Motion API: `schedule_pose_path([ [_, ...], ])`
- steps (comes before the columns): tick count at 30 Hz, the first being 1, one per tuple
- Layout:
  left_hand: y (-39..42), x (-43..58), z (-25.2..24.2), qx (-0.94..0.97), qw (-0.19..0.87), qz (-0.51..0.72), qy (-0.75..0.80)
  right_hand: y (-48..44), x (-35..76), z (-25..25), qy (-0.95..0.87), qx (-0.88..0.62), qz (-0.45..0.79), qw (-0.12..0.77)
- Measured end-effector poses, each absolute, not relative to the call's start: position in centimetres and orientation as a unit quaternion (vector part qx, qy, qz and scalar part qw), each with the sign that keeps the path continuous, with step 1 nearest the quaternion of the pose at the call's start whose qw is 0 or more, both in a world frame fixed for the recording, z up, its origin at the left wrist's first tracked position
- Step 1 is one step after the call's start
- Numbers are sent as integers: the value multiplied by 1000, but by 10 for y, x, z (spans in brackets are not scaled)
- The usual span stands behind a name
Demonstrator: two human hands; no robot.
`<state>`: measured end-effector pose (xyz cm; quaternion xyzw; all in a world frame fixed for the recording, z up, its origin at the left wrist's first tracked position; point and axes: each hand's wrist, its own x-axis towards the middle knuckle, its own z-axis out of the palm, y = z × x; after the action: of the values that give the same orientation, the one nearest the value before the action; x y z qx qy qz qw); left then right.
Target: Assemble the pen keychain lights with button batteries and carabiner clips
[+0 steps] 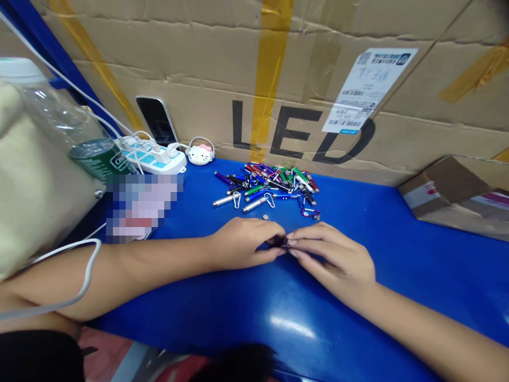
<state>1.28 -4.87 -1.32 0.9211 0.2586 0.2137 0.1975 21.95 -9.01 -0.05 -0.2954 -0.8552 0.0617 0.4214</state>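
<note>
Both hands [288, 243] meet at the fingertips over the blue worktop [401, 265], the left hand [240, 244] coming in from the left and the right hand [334, 260] from the lower right. Together they pinch a small dark object [279, 242], which the fingers mostly hide, so its exact form is hard to make out. Just above the left fingers lies a small round silver disc [265, 217], touching neither hand. Farther up, near the back of the worktop, sits a loose heap of mini metal flashlights [270, 183] in purple, green, red, black and silver, many with carabiner clips; two silver ones lie apart at its lower left edge.

Upper left, a white power strip [153, 156] with plugged-in cables sits beside an upright phone [157, 121], a Hello Kitty trinket [200, 155] and a clear plastic bottle [67, 111]. A beige cloth [32, 175] bulges in at far left. A large cardboard box [199, 53] printed "LED" stands behind everything, and a flattened parcel [449, 193] rests at right.
</note>
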Motion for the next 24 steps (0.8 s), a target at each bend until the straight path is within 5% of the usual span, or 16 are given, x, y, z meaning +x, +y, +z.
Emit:
schedule_pose_path([
  [24, -44, 11, -14, 936, 160, 218, 227, -83, 228, -19, -887, -268, 33, 374],
])
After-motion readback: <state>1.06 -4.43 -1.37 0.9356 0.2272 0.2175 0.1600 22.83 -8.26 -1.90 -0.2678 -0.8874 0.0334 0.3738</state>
